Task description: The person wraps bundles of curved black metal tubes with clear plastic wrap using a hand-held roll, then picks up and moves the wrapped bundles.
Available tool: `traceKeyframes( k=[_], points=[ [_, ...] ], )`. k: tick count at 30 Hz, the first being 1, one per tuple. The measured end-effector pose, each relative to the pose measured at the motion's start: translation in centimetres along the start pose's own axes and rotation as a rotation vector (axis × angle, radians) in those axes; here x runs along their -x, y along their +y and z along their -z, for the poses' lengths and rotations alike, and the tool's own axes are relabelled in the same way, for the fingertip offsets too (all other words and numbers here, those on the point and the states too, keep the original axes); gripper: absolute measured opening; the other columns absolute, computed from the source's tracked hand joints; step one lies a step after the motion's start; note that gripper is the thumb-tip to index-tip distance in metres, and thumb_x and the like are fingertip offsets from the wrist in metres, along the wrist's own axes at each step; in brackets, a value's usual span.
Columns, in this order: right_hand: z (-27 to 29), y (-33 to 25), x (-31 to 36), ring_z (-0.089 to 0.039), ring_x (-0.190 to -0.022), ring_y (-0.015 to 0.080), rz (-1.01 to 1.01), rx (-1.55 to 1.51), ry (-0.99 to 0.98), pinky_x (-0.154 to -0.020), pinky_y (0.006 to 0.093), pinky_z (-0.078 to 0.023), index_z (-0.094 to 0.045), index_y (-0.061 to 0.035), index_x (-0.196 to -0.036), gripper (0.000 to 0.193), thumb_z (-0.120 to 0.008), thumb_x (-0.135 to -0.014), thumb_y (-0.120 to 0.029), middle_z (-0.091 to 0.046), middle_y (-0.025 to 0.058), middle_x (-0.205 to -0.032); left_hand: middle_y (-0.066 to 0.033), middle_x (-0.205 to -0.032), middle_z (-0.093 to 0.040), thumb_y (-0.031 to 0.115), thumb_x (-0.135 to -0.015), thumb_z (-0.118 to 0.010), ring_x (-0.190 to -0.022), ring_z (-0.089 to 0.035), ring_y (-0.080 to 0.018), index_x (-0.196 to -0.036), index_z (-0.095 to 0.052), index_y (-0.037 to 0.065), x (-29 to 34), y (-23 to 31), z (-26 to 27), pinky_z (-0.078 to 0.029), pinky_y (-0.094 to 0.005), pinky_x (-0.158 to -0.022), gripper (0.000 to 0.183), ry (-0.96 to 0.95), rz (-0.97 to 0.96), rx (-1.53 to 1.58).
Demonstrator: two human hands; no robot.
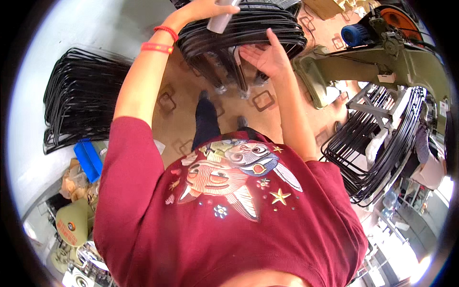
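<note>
At the top of the view my left hand [203, 8] is closed round a pale, whitish cylinder [223, 19] that looks like a roll; what it is made of I cannot tell. The cylinder overlaps a stack of bent black tube frames [272, 24], whose ends point down toward the floor with clear plastic [245, 92] on them. My right hand [267, 56] is held before the lower side of this stack, palm showing and fingers stretched out. A narrow pale strip [237, 55] shows beside its fingertips; whether the hand touches it is unclear.
More black frames [81, 95] lean by the pale wall on the left. To the right stands a green machine [354, 69] with a blue motor [354, 36], and another stack of black frames [377, 148] below it. A blue object [88, 160] lies at the lower left.
</note>
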State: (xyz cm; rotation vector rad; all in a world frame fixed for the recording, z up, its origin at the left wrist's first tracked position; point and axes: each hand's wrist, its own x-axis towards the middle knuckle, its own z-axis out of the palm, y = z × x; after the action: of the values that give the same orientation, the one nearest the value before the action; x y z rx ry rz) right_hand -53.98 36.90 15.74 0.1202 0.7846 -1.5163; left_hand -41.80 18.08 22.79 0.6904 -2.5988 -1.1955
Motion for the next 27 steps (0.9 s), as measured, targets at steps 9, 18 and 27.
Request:
traceKeyframes(
  k=[9, 18, 27],
  points=[
    [-1.7, 3.7, -1.4, -0.057, -0.079, 0.0197, 0.304, 0.144, 0.373, -0.070, 0.0353, -0.048, -0.053, -0.0035, -0.097, 0.024, -0.058, -0.077, -0.016, -0.058, 0.0075, -0.087, -0.0172, -0.095, -0.060, 0.055, -0.062, -0.065, -0.086, -0.058, -0.0233, -0.103, -0.055, -0.004, -2.1, -5.6, -2.8, -0.044, -0.0304, -0.075, 0.073, -0.248, 0.048, 0.161],
    [2.4, 6.1, 4.1, -0.054, -0.094, 0.0212, 0.353, 0.024, 0.280, -0.084, 0.0353, -0.043, -0.048, -0.0016, -0.111, 0.035, -0.049, -0.085, -0.025, -0.056, 0.0097, -0.105, -0.0068, -0.098, -0.054, 0.035, -0.074, -0.065, -0.087, -0.051, -0.0135, -0.116, -0.044, 0.002, 3.3, -1.9, -4.2, -0.043, -0.0277, -0.076, 0.057, -0.452, 0.124, 0.464],
    [3.2, 10.9, 6.1, -0.049, -0.104, 0.0244, 0.317, -0.401, 0.267, -0.094, 0.0380, -0.035, -0.049, -0.0036, -0.114, 0.046, -0.056, -0.080, -0.033, -0.054, 0.0094, -0.112, -0.0048, -0.092, -0.054, 0.036, -0.068, -0.066, -0.084, -0.052, -0.0112, -0.107, -0.048, 0.002, 6.7, -0.5, -5.0, -0.041, -0.0266, -0.078, 0.054, -0.810, 0.463, 0.597]
  ],
)
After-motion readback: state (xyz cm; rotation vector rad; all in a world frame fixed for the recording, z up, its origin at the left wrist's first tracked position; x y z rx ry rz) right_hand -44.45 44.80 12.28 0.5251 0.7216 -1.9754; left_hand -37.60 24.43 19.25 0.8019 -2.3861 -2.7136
